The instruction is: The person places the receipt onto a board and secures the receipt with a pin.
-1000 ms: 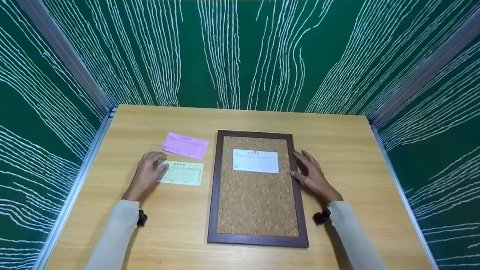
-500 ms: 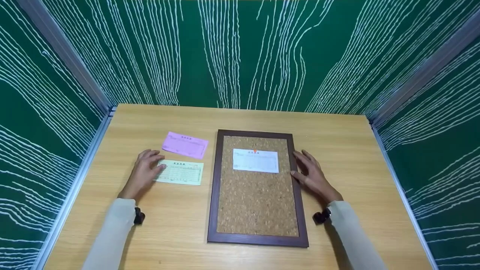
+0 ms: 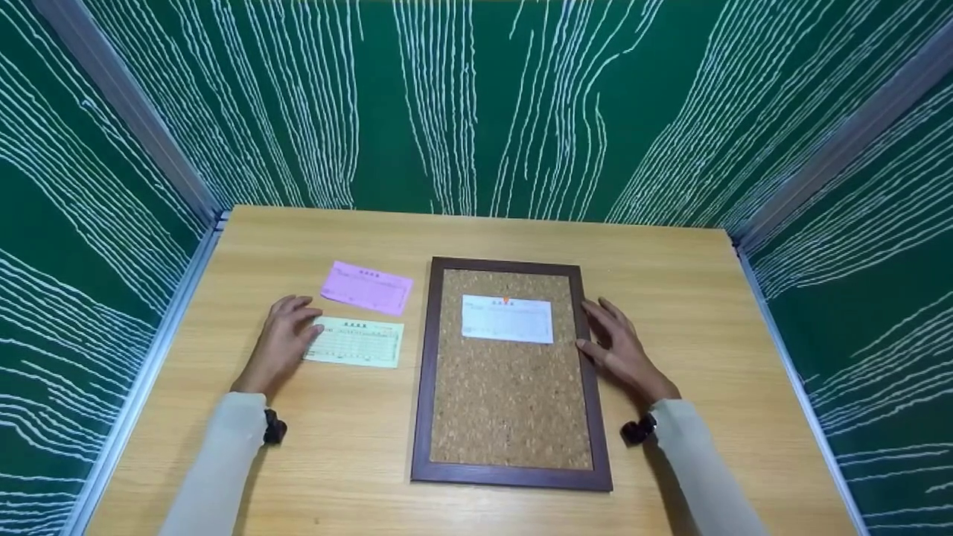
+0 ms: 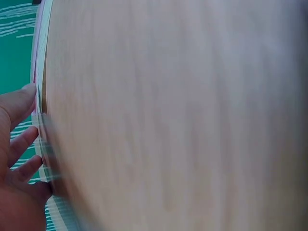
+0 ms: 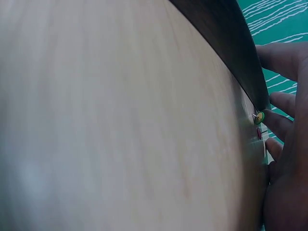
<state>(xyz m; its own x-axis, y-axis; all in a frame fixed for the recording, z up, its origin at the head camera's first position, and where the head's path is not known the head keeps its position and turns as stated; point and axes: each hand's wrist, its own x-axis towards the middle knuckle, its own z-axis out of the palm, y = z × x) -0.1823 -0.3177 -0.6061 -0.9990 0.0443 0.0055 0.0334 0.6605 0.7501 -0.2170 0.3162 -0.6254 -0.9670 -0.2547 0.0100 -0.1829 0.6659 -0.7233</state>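
Observation:
In the head view, a cork board in a dark brown frame (image 3: 421, 387) lies flat on the table. A white printed slip (image 3: 506, 321) is on its upper part, with an orange pushpin (image 3: 506, 300) at the slip's top edge. My right hand (image 3: 629, 350) rests at the frame's right side, fingertips and thumb against the edge. My left hand (image 3: 279, 342) is at the left end of a pale green printed slip (image 3: 357, 344), its fingers loosely bent and holding nothing. Whether the fingertips touch the paper I cannot tell. Above lies a pink printed slip (image 3: 368, 287).
In the right wrist view, a yellow-green pushpin (image 5: 260, 117) and a red pushpin (image 5: 259, 133) lie on the table under my right hand. Green walls (image 3: 506, 112) with white wavy lines enclose the wooden table (image 3: 342, 461) at the back and sides.
My left hand has drawn slightly left, uncovering more of the green slip's end. The slips, the board and my right hand stay where they were.

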